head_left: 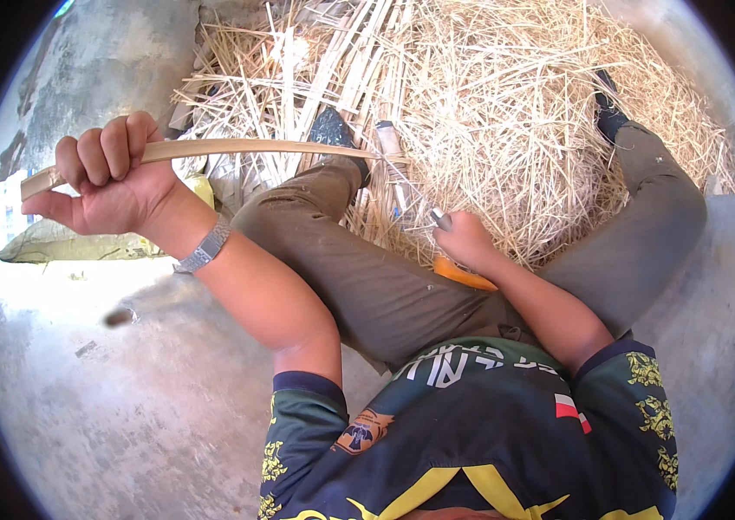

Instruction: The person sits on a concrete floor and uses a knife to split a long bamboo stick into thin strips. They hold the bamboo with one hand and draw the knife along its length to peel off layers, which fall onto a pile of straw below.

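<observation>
My left hand is raised at the left, fingers wrapped round one end of a long, pale bamboo strip. The strip bows slightly and runs rightward past my left foot. Low in front of my lap, my right hand is closed on a knife. Its thin blade reaches up-left to the strip's far end; whether they touch I cannot tell. Behind the strip's end lies a pale, wrapped-looking rod. A curved orange piece shows under my right wrist; whether it belongs to the knife is unclear.
A large heap of straw-like shavings fills the space between and beyond my legs. Longer split strips lie at the back left. Yellowish sacking sits on the concrete floor below my left hand. A grey wall rises at upper left.
</observation>
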